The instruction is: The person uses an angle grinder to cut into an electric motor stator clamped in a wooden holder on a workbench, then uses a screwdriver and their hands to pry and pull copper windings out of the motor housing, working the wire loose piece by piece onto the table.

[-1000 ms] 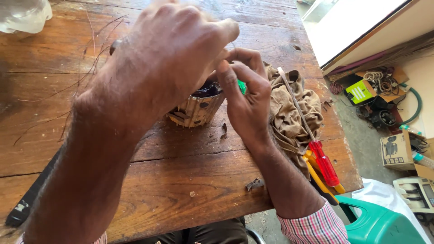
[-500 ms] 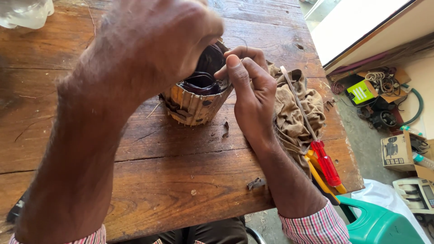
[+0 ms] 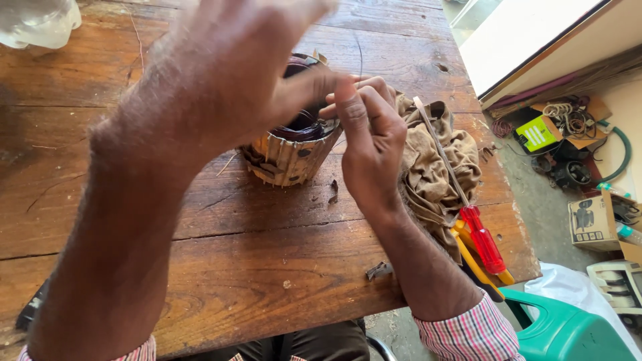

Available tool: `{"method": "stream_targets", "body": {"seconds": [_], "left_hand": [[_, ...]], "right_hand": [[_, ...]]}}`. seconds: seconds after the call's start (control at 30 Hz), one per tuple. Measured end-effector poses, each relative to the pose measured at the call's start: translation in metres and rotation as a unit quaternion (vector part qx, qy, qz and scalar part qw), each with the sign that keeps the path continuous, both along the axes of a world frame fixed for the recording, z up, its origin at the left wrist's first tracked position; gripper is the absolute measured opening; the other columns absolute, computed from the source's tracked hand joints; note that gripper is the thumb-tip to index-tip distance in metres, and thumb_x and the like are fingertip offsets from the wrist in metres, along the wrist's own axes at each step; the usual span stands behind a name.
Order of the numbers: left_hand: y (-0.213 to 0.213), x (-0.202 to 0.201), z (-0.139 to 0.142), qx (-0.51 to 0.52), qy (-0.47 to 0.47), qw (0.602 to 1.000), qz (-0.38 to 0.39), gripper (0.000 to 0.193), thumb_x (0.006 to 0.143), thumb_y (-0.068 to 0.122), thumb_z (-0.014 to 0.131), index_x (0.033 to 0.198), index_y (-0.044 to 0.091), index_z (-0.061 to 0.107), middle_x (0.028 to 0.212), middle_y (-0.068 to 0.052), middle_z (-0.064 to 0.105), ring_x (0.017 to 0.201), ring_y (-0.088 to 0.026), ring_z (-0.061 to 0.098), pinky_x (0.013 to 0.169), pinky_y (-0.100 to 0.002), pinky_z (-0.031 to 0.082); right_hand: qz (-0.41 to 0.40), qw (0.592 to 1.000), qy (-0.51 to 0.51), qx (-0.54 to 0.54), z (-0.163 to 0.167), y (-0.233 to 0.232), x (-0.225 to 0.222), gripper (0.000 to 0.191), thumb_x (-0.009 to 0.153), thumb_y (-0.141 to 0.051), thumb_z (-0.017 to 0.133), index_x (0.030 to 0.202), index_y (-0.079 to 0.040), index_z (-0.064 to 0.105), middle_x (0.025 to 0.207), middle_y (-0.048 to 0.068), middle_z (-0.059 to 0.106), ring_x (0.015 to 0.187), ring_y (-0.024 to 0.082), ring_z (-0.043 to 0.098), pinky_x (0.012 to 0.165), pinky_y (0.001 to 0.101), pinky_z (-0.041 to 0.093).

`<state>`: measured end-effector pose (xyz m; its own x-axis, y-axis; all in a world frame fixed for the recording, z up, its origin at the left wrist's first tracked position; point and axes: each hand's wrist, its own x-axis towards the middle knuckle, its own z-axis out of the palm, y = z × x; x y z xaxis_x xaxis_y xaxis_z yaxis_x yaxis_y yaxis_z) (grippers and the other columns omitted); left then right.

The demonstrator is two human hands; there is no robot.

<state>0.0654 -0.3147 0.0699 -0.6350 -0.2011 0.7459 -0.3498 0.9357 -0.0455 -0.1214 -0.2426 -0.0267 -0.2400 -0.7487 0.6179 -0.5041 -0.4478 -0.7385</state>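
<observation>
Close in, the left hand [image 3: 221, 87] fills the view, blurred, fingers spread w/ thumb reaching right to meet the right hand [image 3: 366, 144]; can't tell if its grip closes on anything. Right hand's grip is together, thumb & forefinger pinched at the rim of the motor stator [image 3: 289, 147], seemingly on a thin wire, too fine to confirm. Stator sits upright mid wooden surface [image 3: 267, 267], dark copper windings inside, tan insulation strips round the outside. Just right: crumpled brown rag [image 3: 438, 167], a red-handled screwdriver [image 3: 468, 207] lying across it, yellow-handled tool beneath. Farther back-left, clear plastic bag [image 3: 37, 23] at the surface's corner.
</observation>
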Motion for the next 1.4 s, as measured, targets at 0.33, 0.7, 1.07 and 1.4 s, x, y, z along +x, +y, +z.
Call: {"method": "stream_targets", "body": {"seconds": [0.33,0.7,1.07,1.4], "left_hand": [[0.022,-0.013,0.018,0.353,-0.252,0.894,0.111,0.095,0.084,0.055,0.077,0.147,-0.003,0.036,0.097,-0.019,0.073,0.082,-0.026,0.073,0.074,-0.038,0.063],[0.024,-0.023,0.018,0.376,-0.237,0.895,0.042,0.029,0.097,0.036,0.070,0.097,0.007,0.073,0.078,-0.008,0.071,0.066,-0.023,0.068,0.064,-0.038,0.064],[0.006,-0.036,-0.015,0.255,-0.122,0.959,-0.022,0.016,0.103,0.015,0.060,0.110,0.006,0.072,0.075,-0.011,0.072,0.057,-0.017,0.067,0.055,-0.037,0.058],[-0.008,-0.027,-0.010,0.160,0.186,0.959,-0.142,0.009,0.112,0.006,0.063,0.116,-0.002,0.066,0.087,-0.015,0.072,0.068,-0.016,0.070,0.050,-0.026,0.054]], "right_hand": [[0.088,0.962,-0.254,-0.050,-0.004,-0.004,-0.011,0.029,0.106,-0.034,0.068,0.095,-0.007,0.071,0.094,0.009,0.072,0.099,0.018,0.068,0.109,0.0459,0.051],[0.059,0.960,-0.253,-0.102,-0.002,-0.002,-0.015,0.035,0.108,-0.037,0.068,0.088,-0.008,0.067,0.089,0.008,0.068,0.096,0.018,0.066,0.105,0.0438,0.052],[0.055,0.961,-0.241,-0.122,-0.001,-0.005,-0.013,0.032,0.113,-0.034,0.059,0.102,-0.005,0.065,0.092,0.008,0.065,0.085,0.016,0.057,0.081,0.0340,0.047],[0.044,0.998,-0.036,-0.017,-0.007,-0.001,0.000,0.036,0.111,-0.038,0.057,0.127,-0.006,0.061,0.114,0.006,0.064,0.102,0.015,0.063,0.089,0.0331,0.057]]}}
